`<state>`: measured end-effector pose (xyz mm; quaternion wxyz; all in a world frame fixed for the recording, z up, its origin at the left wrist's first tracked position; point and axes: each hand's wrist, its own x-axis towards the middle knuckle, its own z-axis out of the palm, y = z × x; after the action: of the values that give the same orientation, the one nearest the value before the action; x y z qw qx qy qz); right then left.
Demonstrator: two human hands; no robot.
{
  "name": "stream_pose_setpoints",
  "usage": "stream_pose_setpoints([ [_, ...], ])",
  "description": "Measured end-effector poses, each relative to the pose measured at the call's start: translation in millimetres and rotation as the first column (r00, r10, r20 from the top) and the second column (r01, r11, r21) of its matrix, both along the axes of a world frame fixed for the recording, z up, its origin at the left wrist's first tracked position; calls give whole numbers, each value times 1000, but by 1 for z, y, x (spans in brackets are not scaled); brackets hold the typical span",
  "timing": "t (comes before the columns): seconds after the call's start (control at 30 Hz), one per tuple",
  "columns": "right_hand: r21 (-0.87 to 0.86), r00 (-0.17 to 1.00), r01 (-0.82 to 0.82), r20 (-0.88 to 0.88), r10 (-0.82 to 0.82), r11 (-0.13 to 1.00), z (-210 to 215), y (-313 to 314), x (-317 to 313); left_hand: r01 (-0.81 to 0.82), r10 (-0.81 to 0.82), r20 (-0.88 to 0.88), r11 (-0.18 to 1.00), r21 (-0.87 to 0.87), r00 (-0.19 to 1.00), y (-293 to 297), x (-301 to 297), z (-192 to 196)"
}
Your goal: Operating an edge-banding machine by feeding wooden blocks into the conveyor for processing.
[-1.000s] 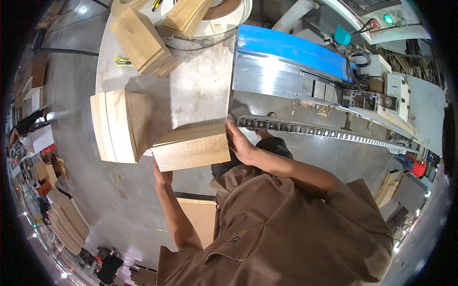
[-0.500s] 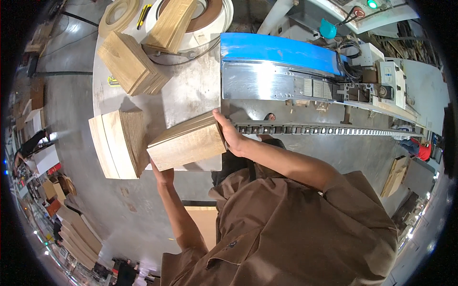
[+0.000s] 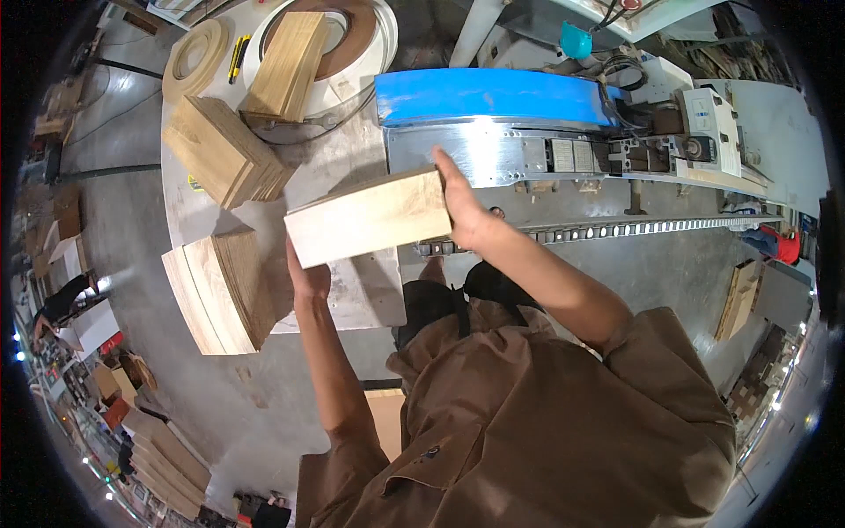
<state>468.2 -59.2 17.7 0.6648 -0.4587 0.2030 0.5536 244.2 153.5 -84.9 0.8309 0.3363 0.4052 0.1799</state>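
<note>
Between my two hands I hold a stack of wooden boards [image 3: 370, 216] above the front edge of the work table. My left hand [image 3: 308, 275] grips its left end from below, its fingers partly hidden behind the wood. My right hand [image 3: 462, 207] presses against the right end, thumb pointing up along it. Just left of my left hand, another stack of boards [image 3: 216, 290] sits at the table's near corner. Farther back lies a tilted stack of boards [image 3: 220, 150], and beyond it a smaller wooden stack [image 3: 286, 66] rests on a roll of edge banding [image 3: 383, 44].
A pale coil of banding [image 3: 195, 57] and a yellow utility knife [image 3: 238, 59] lie at the back of the table [image 3: 343, 304]. To the right stands a machine with a blue cover [image 3: 493, 95] and a metal bed. A roller rail [image 3: 607, 229] runs rightward in front of it.
Both hands have lifted the held stack up off the table and shifted it slightly right and away from me. Its broad face now turns more toward me.
</note>
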Motion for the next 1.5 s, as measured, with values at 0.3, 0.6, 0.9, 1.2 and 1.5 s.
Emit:
stream_pose_setpoints([
  [0.3,78,997,77,23,-79,994,-10,-10,63,357,-292,-208,806,472,934,7,78,0],
  [0.6,-53,977,97,196,-85,994,-51,-56,58,138,61,-215,592,794,975,-4,71,67],
  [0.9,-21,971,-16,240,21,1000,-70,-108,32,608,-84,-737,-508,611,671,-68,149,151],
  [1.2,17,980,154,128,-155,988,-119,-273,23,624,-22,-751,-542,563,660,-87,167,174],
  [1.5,-64,828,558,-33,-560,828,-125,-373,23,453,-335,-704,-579,678,627,-270,251,115],
])
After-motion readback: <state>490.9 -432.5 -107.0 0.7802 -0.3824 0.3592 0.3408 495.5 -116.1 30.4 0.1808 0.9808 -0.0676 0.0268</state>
